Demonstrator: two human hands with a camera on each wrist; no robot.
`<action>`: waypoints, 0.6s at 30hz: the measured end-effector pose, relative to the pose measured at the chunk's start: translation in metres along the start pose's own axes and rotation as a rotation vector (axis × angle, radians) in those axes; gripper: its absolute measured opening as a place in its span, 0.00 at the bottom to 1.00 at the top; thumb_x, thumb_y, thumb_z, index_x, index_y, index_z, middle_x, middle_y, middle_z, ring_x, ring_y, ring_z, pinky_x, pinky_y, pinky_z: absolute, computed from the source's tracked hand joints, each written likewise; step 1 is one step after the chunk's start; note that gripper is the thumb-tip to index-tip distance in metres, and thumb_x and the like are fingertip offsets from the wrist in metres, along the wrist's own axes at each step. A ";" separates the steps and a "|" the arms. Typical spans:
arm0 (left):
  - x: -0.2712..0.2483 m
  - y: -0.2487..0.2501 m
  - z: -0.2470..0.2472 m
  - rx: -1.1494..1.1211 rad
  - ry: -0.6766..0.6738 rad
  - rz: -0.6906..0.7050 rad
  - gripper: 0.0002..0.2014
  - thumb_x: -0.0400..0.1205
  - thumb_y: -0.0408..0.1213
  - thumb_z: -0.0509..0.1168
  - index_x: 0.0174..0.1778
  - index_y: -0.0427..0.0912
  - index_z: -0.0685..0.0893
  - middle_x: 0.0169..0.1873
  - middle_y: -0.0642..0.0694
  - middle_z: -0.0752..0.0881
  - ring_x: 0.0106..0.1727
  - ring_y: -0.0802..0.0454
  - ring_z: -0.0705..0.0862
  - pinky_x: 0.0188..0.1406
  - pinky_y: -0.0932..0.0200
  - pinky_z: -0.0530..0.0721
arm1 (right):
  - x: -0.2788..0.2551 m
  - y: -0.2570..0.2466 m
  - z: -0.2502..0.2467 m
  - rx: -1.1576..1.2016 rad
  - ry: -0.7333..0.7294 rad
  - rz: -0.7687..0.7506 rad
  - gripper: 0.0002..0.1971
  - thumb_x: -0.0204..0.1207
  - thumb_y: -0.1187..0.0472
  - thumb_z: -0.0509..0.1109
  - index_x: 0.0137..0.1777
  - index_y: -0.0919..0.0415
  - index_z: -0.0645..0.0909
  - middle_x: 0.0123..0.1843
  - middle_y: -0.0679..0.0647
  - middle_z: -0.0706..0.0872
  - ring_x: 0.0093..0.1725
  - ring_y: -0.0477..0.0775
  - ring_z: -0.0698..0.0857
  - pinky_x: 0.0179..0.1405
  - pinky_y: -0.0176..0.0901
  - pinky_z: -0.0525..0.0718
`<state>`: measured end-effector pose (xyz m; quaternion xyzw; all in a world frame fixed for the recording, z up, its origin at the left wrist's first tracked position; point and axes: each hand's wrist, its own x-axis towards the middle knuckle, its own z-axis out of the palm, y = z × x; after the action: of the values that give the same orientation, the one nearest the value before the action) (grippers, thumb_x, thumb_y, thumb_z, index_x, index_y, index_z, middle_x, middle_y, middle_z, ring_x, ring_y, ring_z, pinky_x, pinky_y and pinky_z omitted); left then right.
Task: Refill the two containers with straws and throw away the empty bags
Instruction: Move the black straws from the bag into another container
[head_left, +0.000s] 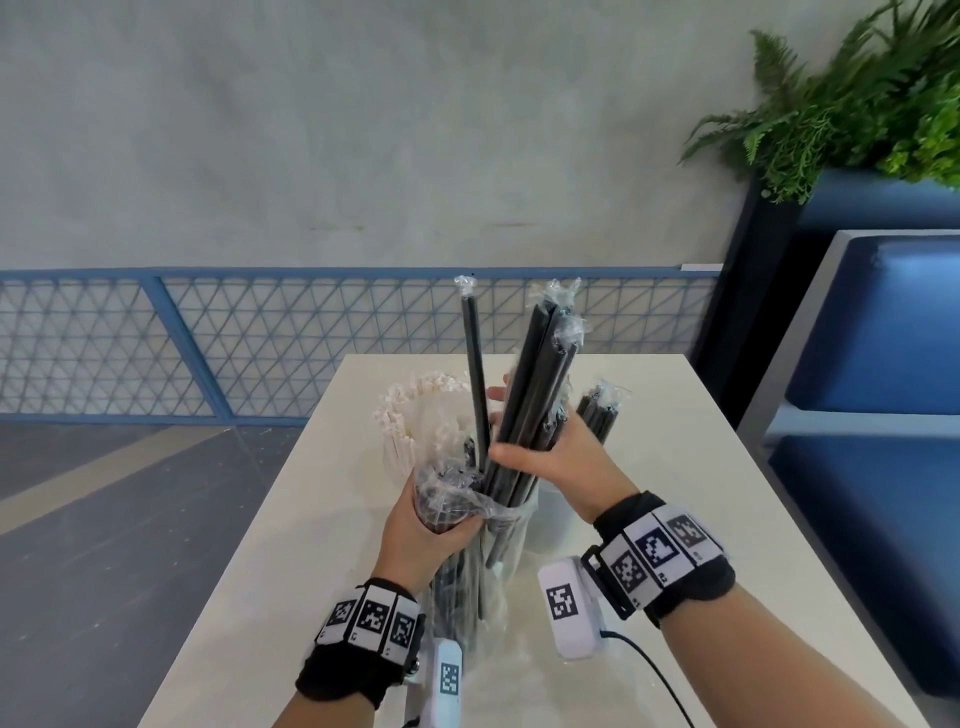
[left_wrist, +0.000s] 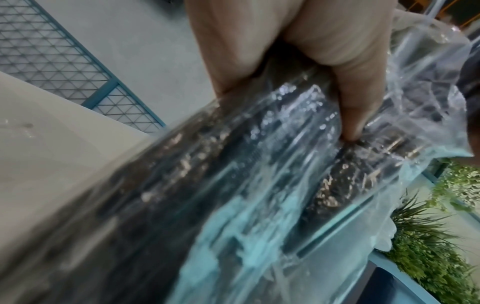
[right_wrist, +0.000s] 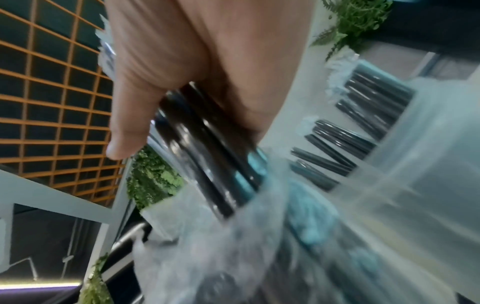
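My left hand (head_left: 431, 519) grips the crumpled mouth of a clear plastic bag (head_left: 470, 587) holding black wrapped straws; in the left wrist view its fingers (left_wrist: 350, 115) press into the bag (left_wrist: 259, 174). My right hand (head_left: 540, 452) grips a bundle of long black straws (head_left: 535, 374) sticking up out of the bag. One single black straw (head_left: 475, 364) stands apart to the left. Behind the left hand stands a container of white paper-wrapped straws (head_left: 410, 415). A second container (head_left: 550, 519) with black straws (head_left: 600, 415) stands behind my right wrist, seen closer in the right wrist view (right_wrist: 363, 127).
The work goes on over a cream table (head_left: 675, 519) whose left edge drops to a grey floor. A blue mesh railing (head_left: 208, 343) runs behind it. A blue bench (head_left: 872, 364) and a green plant (head_left: 857, 104) stand to the right.
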<state>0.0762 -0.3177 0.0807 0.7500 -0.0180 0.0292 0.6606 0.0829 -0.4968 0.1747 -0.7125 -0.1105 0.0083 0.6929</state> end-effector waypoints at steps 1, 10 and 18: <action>-0.001 0.001 0.001 0.002 -0.010 0.005 0.33 0.65 0.30 0.80 0.65 0.48 0.77 0.56 0.52 0.88 0.56 0.61 0.86 0.57 0.63 0.83 | -0.001 0.003 0.002 0.002 -0.037 0.008 0.30 0.62 0.63 0.82 0.62 0.43 0.76 0.62 0.47 0.86 0.62 0.45 0.84 0.64 0.41 0.81; -0.002 0.003 0.002 0.015 0.008 0.019 0.34 0.65 0.32 0.80 0.67 0.45 0.76 0.55 0.54 0.87 0.56 0.60 0.86 0.56 0.66 0.84 | 0.014 0.005 0.022 0.049 0.352 0.000 0.12 0.65 0.66 0.79 0.49 0.67 0.85 0.44 0.57 0.90 0.47 0.55 0.89 0.56 0.53 0.86; 0.000 0.000 0.001 0.095 0.037 -0.003 0.36 0.64 0.35 0.81 0.67 0.45 0.75 0.55 0.54 0.86 0.59 0.57 0.84 0.57 0.67 0.81 | 0.029 -0.031 -0.005 0.419 0.526 -0.022 0.06 0.69 0.71 0.74 0.44 0.66 0.83 0.39 0.60 0.84 0.39 0.56 0.84 0.40 0.49 0.86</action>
<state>0.0763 -0.3189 0.0807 0.7798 -0.0032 0.0432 0.6246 0.1073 -0.4964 0.2093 -0.5310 0.0682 -0.1608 0.8292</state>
